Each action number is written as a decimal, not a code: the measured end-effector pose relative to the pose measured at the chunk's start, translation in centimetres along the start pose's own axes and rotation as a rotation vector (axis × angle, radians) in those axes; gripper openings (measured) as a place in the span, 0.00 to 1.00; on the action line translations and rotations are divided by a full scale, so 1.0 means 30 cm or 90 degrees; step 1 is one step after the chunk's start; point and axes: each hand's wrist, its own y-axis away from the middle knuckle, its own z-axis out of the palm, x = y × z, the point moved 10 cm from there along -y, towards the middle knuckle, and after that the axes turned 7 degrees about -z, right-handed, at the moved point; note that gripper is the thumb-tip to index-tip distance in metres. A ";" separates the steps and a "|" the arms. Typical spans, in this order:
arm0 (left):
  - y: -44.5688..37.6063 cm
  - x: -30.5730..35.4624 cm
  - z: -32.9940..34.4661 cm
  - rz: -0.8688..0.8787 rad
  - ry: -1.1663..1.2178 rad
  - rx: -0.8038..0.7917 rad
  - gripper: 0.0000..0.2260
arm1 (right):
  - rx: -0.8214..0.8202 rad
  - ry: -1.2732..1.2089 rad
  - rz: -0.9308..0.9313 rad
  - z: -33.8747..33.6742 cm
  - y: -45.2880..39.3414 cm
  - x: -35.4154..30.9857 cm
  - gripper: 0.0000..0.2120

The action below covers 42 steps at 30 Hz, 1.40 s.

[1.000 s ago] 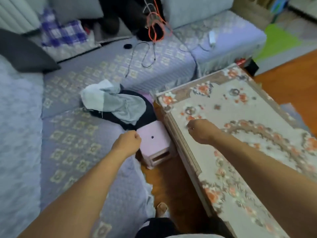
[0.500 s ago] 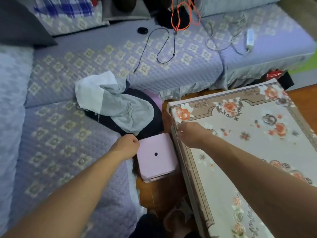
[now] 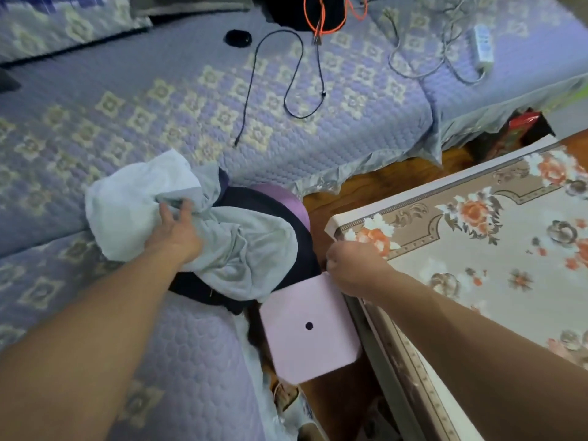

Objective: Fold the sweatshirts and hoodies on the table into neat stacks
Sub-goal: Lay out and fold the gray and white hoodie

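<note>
— What sits nearest?
— A pink stool (image 3: 310, 329), touching the table (image 3: 477, 249) edge. The right hand (image 3: 353, 268) hovers over the stool's far corner, fingers curled, gripping nothing I can see.
— And the clothes?
— Beyond the stool, heaped on the sofa (image 3: 191, 100): a grey hoodie (image 3: 241, 249) over a dark garment (image 3: 299, 246). The left hand (image 3: 178, 230) grasps the hoodie.

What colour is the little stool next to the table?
Pale pink stool, with a small dark hole in its seat; seen in the head view.

Single head-worn wide-angle view, looking steeply down and forward, close over sofa (image 3: 191, 90) and table (image 3: 477, 249)
</note>
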 end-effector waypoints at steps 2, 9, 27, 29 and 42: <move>-0.097 -0.015 0.008 -0.001 -0.017 -0.015 0.36 | -0.027 -0.009 0.004 0.043 -0.055 -0.018 0.12; -0.238 -0.055 -0.012 0.036 -0.112 0.072 0.23 | -0.065 -0.031 0.034 0.121 -0.119 -0.046 0.11; 0.493 0.017 -0.458 0.165 0.391 0.199 0.17 | 0.042 -0.278 0.082 -0.060 0.216 -0.032 0.15; 0.623 0.105 -0.514 0.219 0.425 0.184 0.17 | 0.116 -0.413 0.042 -0.122 0.308 -0.060 0.18; 1.661 0.544 -0.896 0.583 0.537 -0.013 0.19 | 0.363 -0.565 -0.212 -0.658 1.256 0.018 0.43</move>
